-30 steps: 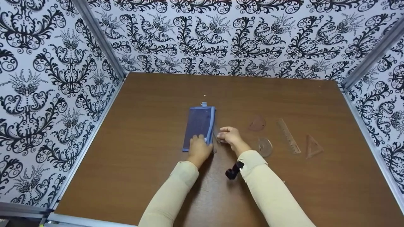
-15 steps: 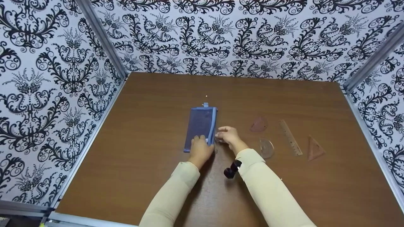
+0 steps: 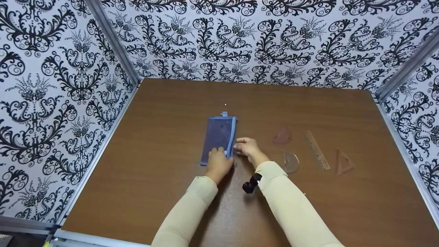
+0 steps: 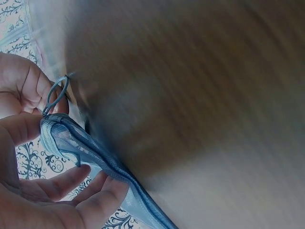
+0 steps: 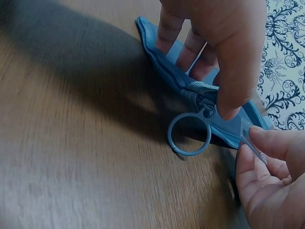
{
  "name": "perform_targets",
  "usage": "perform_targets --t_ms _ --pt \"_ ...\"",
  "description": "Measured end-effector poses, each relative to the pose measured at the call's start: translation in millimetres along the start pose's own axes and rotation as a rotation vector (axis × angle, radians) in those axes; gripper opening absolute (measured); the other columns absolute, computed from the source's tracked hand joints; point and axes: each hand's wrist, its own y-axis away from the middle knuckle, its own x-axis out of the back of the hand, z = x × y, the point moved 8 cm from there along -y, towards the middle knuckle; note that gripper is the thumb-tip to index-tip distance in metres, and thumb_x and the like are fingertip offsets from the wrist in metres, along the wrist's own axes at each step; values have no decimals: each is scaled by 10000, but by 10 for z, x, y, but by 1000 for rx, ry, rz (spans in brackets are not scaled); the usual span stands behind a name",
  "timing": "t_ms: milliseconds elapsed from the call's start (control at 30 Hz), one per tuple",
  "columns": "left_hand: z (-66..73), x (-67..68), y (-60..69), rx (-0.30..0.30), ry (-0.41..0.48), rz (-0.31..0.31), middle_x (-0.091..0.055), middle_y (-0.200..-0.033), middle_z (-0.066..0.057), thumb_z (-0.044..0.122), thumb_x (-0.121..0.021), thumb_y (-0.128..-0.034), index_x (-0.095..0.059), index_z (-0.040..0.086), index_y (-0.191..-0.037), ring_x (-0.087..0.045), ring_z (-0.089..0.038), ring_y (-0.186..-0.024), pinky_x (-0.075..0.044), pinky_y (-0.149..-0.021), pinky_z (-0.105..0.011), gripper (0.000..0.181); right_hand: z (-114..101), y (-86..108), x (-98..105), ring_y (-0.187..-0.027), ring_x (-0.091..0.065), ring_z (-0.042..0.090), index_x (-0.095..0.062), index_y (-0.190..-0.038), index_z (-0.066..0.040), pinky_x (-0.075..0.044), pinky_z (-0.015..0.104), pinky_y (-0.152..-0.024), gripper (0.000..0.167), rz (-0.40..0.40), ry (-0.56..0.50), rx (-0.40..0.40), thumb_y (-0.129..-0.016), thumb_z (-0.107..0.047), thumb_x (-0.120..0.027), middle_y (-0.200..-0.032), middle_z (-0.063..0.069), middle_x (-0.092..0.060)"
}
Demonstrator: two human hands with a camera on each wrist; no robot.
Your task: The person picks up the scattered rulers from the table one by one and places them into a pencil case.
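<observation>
A blue mesh zip pouch (image 3: 216, 132) lies on the brown table, its zipped edge facing right. My left hand (image 3: 218, 163) grips the pouch's near end, thumb at the zip slider and fingers along the mesh, as the right wrist view shows. From the slider hangs a blue ring pull (image 5: 190, 153). Close beside the zipped edge, my right hand (image 3: 250, 149) pinches a clear plastic piece (image 5: 252, 148) between thumb and fingers. That piece meets the pouch's edge at the zip; its full shape is hidden, and how far it reaches inside I cannot tell.
Right of my hands lie a pinkish rounded plastic piece (image 3: 282, 136), a clear protractor (image 3: 291, 162), a clear ruler (image 3: 317, 151) and a pinkish set square (image 3: 339, 163). A black wrist camera (image 3: 252, 183) juts from my right cuff. Patterned walls (image 3: 226, 41) enclose the table.
My right hand has moved slightly left, up against the pouch's zipped edge; the clear strip visible there earlier is now mostly out of sight in the head view. My left hand keeps its grip.
</observation>
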Motion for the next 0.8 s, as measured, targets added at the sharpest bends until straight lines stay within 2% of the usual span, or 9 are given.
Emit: perform_targets --t_ms 67,167,200,300,400,467,633,700,800 --pt "-1 -3 1 0 2 -3 -549 -1182 -238 274 -681 -838 -569 -61 -1235 -515 -390 -1114 -448 -946 -458 532 -6 2 -11 -765 -617 135 -537 -1270 113 -544 303 -739 409 2 10 5 -866 89 -597 -937 153 -679" --pt "3 -2 2 -6 9 -6 -549 -1173 -237 275 -679 -844 -569 -61 -1229 -513 -389 -1110 -449 -942 -461 522 20 -45 -19 -777 -634 165 -563 -1263 82 -549 307 -704 405 -42 -6 40 -860 90 -606 -923 147 -676" --pt "5 -2 2 -10 9 -6 -549 -1168 -234 278 -677 -849 -569 -60 -1225 -513 -386 -1108 -450 -940 -459 517 96 -176 -9 -765 -643 173 -585 -1232 75 -552 307 -680 386 -73 -29 69 -849 80 -628 -894 151 -679" --pt "9 -1 2 -18 0 -9 -552 -1152 -223 285 -673 -858 -572 -52 -1210 -517 -377 -1098 -452 -934 -452 498 269 -442 10 -788 -657 210 -602 -1221 49 -560 340 -702 382 -115 -48 81 -844 58 -657 -888 156 -675" --pt "7 -2 0 -21 -13 -12 -553 -1146 -211 290 -674 -860 -576 -43 -1197 -519 -368 -1094 -452 -932 -444 484 360 -580 10 -845 -660 228 -595 -1237 40 -557 369 -762 389 -122 -39 65 -853 47 -653 -941 175 -675" --pt "6 -2 -2 -20 -12 -12 -553 -1143 -211 287 -675 -857 -578 -42 -1188 -518 -369 -1093 -451 -931 -446 477 337 -549 -7 -867 -656 220 -588 -1254 34 -553 362 -778 404 -139 -38 63 -855 54 -646 -975 172 -675" --pt "7 1 0 -22 1 -5 -556 -1129 -217 283 -678 -850 -582 -49 -1169 -521 -373 -1084 -453 -924 -451 470 134 -265 -58 -871 -632 174 -505 -1312 106 -541 292 -777 444 -158 -28 44 -873 106 -568 -1050 192 -650" --pt "5 2 2 -23 0 1 -558 -1125 -218 282 -680 -847 -583 -51 -1168 -524 -375 -1078 -455 -921 -452 473 27 -88 -84 -908 -611 178 -423 -1360 144 -528 280 -806 482 -159 -7 12 -884 136 -498 -1134 226 -613" --pt "-2 -2 4 -21 1 4 -560 -1119 -219 281 -681 -842 -584 -53 -1167 -527 -375 -1071 -456 -916 -452 476 3 -30 -105 -985 -587 200 -374 -1397 138 -509 286 -842 524 -198 6 3 -876 147 -439 -1255 264 -553"
